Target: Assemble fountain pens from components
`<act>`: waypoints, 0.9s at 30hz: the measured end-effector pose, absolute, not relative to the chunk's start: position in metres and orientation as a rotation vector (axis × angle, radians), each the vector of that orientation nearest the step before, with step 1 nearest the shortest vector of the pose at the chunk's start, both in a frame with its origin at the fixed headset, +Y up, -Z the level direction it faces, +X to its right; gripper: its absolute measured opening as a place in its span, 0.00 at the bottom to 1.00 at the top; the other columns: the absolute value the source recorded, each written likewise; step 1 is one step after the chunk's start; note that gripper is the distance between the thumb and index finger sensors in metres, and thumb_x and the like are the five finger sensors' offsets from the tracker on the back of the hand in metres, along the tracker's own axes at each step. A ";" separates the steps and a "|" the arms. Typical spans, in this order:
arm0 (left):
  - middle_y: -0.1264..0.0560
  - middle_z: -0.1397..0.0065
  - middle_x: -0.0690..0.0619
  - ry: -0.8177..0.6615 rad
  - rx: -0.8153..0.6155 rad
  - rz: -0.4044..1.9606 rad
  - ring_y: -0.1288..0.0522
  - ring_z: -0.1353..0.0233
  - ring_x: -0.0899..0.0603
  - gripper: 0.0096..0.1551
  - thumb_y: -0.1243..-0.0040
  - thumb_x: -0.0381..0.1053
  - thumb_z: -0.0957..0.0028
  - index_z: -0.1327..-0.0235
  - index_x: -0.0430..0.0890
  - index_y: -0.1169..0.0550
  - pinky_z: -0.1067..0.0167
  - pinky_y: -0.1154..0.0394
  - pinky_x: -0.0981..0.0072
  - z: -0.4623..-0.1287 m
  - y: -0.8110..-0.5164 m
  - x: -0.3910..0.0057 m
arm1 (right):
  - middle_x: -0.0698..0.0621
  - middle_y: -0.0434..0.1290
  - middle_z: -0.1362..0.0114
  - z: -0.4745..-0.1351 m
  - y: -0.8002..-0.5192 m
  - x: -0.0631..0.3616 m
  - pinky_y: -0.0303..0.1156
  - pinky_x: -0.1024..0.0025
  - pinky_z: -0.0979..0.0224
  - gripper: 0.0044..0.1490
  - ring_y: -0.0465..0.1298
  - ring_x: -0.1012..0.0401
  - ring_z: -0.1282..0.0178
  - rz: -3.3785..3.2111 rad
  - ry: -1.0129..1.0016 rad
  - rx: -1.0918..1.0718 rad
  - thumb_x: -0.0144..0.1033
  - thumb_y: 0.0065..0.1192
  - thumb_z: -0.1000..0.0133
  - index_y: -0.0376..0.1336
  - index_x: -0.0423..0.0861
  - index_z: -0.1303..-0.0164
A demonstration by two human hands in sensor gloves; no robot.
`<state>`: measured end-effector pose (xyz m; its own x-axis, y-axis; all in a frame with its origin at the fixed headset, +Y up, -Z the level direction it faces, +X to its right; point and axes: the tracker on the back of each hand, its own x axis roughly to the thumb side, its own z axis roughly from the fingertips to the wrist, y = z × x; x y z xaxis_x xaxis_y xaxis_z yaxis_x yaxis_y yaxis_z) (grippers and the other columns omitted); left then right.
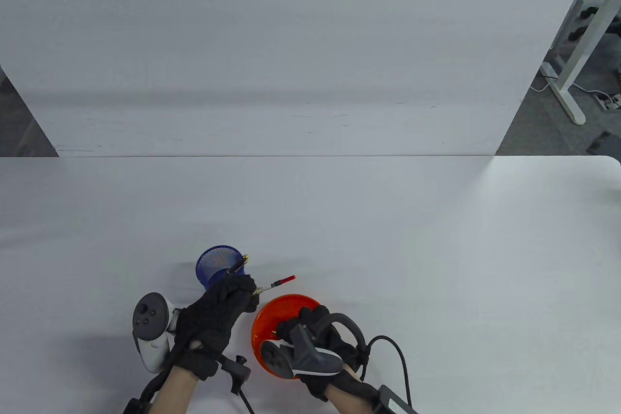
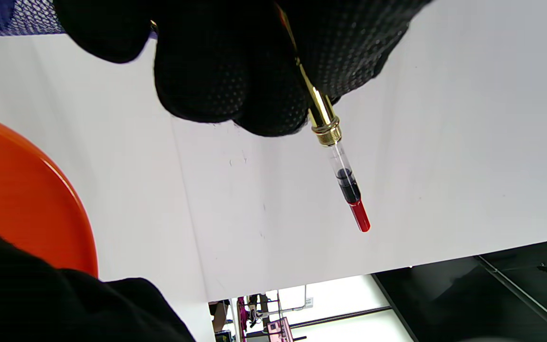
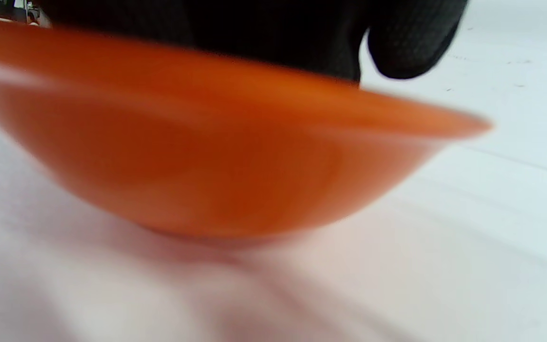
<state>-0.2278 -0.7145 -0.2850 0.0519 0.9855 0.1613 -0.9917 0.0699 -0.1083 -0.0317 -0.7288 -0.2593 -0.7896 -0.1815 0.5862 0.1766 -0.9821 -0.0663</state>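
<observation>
Item: nib section with converter (image 2: 340,161), just left of the orange bowl (image 1: 286,309). Our left hand (image 1: 216,317) is pinching it; our right hand (image 1: 315,336) is reaching into the bowl, grasp unclear. We are advising a steady, level hold.

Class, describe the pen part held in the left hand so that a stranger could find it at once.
Start at the orange bowl near the table's front edge; the left hand is beside it, in front of the blue mesh pen cup. From its fingers juts the pen section with converter: gold collar, clear tube, red tip, unlike the dark pen in the cup.
</observation>
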 end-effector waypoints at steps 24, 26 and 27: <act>0.18 0.39 0.39 -0.218 0.020 1.433 0.20 0.42 0.32 0.22 0.38 0.42 0.43 0.35 0.44 0.22 0.35 0.35 0.27 -0.285 -0.717 -0.223 | 0.45 0.76 0.34 -0.287 -0.681 0.097 0.72 0.44 0.32 0.30 0.80 0.51 0.45 -3.739 0.371 -0.823 0.40 0.70 0.44 0.63 0.45 0.34; 0.18 0.39 0.39 -0.221 0.015 1.410 0.20 0.42 0.32 0.22 0.38 0.42 0.43 0.35 0.44 0.22 0.35 0.35 0.26 -0.285 -0.718 -0.222 | 0.45 0.77 0.34 -0.295 -0.686 0.118 0.74 0.45 0.32 0.27 0.82 0.51 0.45 -4.104 0.342 -0.862 0.39 0.72 0.43 0.65 0.46 0.36; 0.18 0.39 0.39 -0.224 0.013 1.399 0.20 0.42 0.32 0.22 0.38 0.42 0.43 0.35 0.44 0.22 0.35 0.35 0.27 -0.285 -0.718 -0.222 | 0.45 0.78 0.33 -0.299 -0.692 0.125 0.73 0.44 0.31 0.25 0.82 0.50 0.44 -4.325 0.218 -0.901 0.37 0.73 0.43 0.66 0.47 0.37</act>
<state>-0.2216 -0.7184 -0.2849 0.1530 0.9746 0.1637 -0.9771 0.1740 -0.1228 0.1249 -0.6920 -0.2993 -0.2321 0.9243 0.3031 -0.9500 -0.2823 0.1334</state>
